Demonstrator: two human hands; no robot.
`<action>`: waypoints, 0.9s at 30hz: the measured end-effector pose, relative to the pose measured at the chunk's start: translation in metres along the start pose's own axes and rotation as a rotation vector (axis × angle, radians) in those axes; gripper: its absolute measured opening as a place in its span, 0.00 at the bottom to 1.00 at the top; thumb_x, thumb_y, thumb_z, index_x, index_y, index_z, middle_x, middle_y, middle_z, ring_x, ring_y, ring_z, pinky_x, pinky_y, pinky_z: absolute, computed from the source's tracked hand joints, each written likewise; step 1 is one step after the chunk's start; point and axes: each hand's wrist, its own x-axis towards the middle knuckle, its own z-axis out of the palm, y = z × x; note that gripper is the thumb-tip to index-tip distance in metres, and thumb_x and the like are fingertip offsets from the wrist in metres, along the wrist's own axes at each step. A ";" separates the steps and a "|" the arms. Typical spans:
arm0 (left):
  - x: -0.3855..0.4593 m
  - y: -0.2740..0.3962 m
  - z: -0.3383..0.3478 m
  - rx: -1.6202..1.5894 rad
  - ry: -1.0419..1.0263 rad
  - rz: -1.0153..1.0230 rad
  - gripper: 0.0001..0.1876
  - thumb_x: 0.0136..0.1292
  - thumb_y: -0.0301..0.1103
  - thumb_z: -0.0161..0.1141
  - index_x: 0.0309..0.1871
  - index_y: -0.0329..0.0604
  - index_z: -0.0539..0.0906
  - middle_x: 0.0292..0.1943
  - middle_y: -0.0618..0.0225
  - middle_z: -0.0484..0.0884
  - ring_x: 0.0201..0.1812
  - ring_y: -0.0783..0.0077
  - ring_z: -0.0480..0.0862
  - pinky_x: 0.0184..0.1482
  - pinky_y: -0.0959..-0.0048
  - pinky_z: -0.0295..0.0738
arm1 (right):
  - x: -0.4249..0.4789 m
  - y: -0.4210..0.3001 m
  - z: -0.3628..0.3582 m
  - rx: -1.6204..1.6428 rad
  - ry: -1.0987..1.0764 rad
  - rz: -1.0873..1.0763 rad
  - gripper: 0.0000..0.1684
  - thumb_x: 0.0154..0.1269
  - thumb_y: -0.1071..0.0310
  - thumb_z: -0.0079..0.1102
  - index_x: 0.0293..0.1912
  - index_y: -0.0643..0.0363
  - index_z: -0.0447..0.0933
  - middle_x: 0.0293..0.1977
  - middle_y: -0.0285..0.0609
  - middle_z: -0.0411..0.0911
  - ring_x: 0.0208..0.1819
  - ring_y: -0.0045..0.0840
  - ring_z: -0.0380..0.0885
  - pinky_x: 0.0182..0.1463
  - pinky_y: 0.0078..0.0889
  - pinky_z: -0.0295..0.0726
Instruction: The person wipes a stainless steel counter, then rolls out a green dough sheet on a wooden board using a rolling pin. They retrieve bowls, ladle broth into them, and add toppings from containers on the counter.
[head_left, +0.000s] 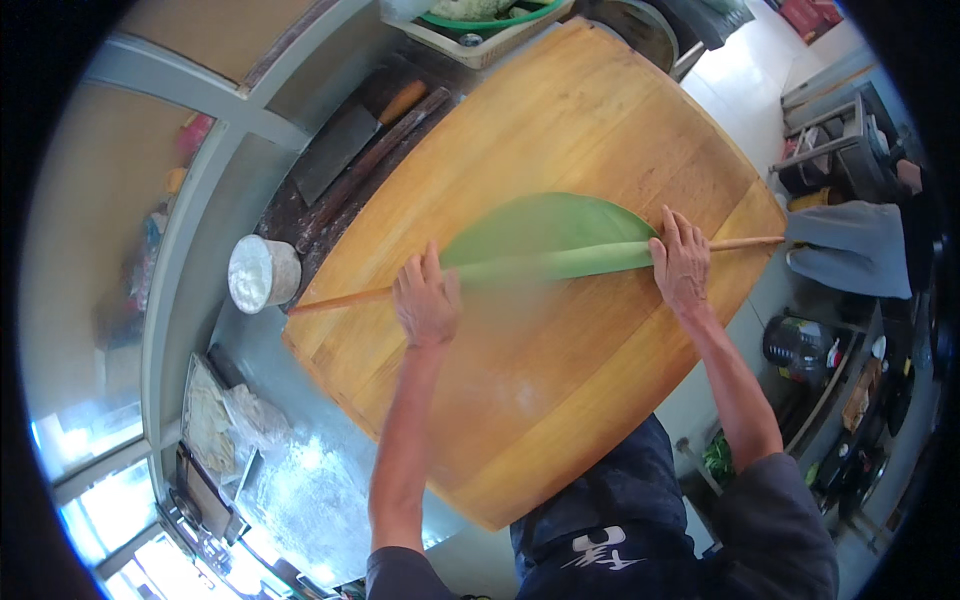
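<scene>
A thin green sheet of dough (555, 217) lies on a large wooden board (525, 427). Its near part is wrapped around a long wooden rolling pin (341, 300), while the far part spreads flat in a rounded shape. My left hand (426, 300) grips the pin at the left end of the green roll, fingers over the top. At the roll's right end, my right hand (682, 262) holds it the same way, thumb at the dough's edge. Bare pin sticks out past both hands. A blur covers part of the roll's middle.
Left of the board are a tub of white powder (251, 276), a cleaver (337, 154) and a dark wooden rod (375, 165). A basket (480, 52) stands behind. Grey clothing of another person (847, 247) and a plastic jug (799, 349) are at right.
</scene>
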 end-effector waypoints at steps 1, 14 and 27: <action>-0.006 -0.004 0.002 0.074 0.015 0.009 0.29 0.73 0.50 0.43 0.69 0.39 0.68 0.52 0.49 0.72 0.53 0.47 0.75 0.59 0.53 0.69 | 0.003 0.005 0.001 0.021 0.007 -0.058 0.28 0.69 0.54 0.53 0.63 0.57 0.70 0.55 0.51 0.73 0.56 0.44 0.72 0.58 0.49 0.70; -0.201 0.188 0.002 0.191 0.014 -0.536 0.35 0.68 0.44 0.52 0.74 0.33 0.59 0.68 0.41 0.63 0.68 0.42 0.64 0.70 0.45 0.55 | -0.041 0.005 -0.058 0.107 -0.343 -0.652 0.36 0.65 0.54 0.57 0.68 0.63 0.65 0.72 0.54 0.58 0.73 0.47 0.56 0.75 0.51 0.54; -0.153 0.170 0.023 0.120 0.029 -0.599 0.28 0.74 0.39 0.43 0.73 0.34 0.62 0.74 0.47 0.59 0.75 0.47 0.57 0.75 0.47 0.47 | -0.010 -0.035 -0.012 0.166 -0.354 -0.584 0.33 0.73 0.56 0.48 0.69 0.64 0.62 0.71 0.53 0.61 0.74 0.42 0.56 0.75 0.50 0.53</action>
